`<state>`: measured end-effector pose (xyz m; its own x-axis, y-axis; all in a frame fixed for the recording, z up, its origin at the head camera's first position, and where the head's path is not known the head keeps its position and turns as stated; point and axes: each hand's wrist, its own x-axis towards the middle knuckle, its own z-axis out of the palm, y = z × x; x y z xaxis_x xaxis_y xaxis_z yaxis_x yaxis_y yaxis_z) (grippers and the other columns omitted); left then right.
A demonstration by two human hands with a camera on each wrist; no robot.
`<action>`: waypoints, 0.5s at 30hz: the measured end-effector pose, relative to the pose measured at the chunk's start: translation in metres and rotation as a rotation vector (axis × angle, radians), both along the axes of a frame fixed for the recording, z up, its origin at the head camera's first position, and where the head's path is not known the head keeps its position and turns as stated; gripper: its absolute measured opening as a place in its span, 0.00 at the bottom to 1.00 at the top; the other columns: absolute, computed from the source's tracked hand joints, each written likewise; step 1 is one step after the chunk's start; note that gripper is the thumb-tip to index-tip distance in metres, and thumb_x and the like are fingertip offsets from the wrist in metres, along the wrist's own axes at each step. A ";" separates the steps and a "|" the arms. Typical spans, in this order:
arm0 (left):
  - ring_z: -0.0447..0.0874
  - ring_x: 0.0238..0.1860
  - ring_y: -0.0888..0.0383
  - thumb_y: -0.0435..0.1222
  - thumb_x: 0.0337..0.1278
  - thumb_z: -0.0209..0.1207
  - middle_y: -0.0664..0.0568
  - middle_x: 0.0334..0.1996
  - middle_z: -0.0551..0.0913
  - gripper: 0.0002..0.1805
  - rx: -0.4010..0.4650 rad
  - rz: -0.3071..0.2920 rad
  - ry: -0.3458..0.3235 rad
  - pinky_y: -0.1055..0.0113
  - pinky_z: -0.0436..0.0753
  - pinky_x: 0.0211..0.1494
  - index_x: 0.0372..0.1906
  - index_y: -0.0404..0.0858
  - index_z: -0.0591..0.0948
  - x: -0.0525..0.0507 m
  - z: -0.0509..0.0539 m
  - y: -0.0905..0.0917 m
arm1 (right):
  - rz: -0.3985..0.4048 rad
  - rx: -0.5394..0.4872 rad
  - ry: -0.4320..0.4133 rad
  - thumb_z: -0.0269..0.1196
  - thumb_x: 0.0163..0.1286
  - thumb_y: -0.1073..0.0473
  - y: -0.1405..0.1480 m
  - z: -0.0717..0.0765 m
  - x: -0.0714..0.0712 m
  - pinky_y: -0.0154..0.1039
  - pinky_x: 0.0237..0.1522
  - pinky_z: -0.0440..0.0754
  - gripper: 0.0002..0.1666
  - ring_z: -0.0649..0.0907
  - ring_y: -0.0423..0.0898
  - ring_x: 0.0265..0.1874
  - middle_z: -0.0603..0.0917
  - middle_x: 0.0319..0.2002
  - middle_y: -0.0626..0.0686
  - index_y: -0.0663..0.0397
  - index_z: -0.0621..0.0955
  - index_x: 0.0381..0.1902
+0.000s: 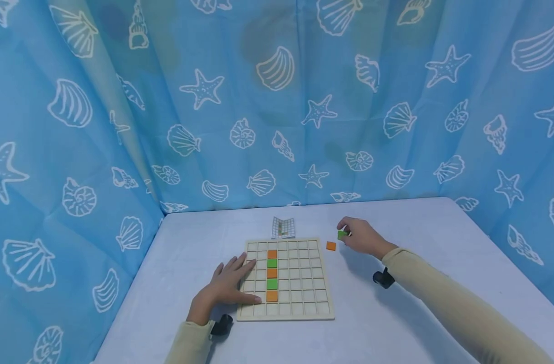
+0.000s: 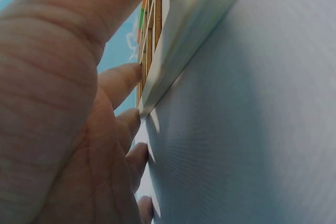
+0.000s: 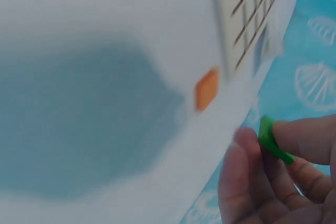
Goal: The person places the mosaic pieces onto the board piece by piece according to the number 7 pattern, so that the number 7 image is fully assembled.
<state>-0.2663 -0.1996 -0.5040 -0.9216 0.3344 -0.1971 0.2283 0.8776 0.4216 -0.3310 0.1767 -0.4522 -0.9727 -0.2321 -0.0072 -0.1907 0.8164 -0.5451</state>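
Note:
A wooden grid board (image 1: pixel 304 311) lies on the table, with orange and green square tiles alternating in one column, such as the green tile (image 1: pixel 271 284). My left hand (image 1: pixel 228 283) rests with spread, straight fingers on the board's left edge; in the left wrist view the thumb and a fingertip reach over its rim (image 2: pixel 178 51). To the right of the board, my right hand (image 1: pixel 359 236) pinches a green tile (image 3: pixel 269 139) between thumb and fingers, raised off the table. A loose orange tile (image 1: pixel 331 245) lies between that hand and the board.
Behind the board sits a small folded card (image 1: pixel 283 228) printed with a grid pattern. The table wears a white cloth (image 1: pixel 395 313). A blue curtain (image 1: pixel 277 126) with white shell and starfish prints hangs behind and at the sides.

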 end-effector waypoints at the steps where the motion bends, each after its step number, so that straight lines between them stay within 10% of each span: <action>1: 0.42 0.80 0.43 0.67 0.37 0.70 0.49 0.80 0.48 0.59 0.000 -0.002 0.000 0.38 0.40 0.79 0.77 0.53 0.60 0.000 0.000 0.000 | 0.012 -0.008 0.010 0.63 0.67 0.65 -0.005 0.001 0.003 0.41 0.37 0.84 0.13 0.82 0.47 0.34 0.84 0.39 0.57 0.63 0.80 0.49; 15: 0.41 0.80 0.43 0.67 0.36 0.70 0.48 0.80 0.48 0.60 -0.004 -0.004 -0.004 0.37 0.40 0.79 0.77 0.52 0.59 0.000 -0.001 0.001 | 0.227 -0.161 0.050 0.68 0.64 0.64 -0.083 -0.023 0.053 0.33 0.32 0.80 0.05 0.80 0.37 0.30 0.82 0.31 0.44 0.50 0.81 0.34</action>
<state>-0.2665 -0.1984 -0.5050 -0.9193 0.3378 -0.2022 0.2305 0.8781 0.4192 -0.2776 0.0941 -0.4750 -0.8939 -0.4384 0.0938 -0.3885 0.6530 -0.6501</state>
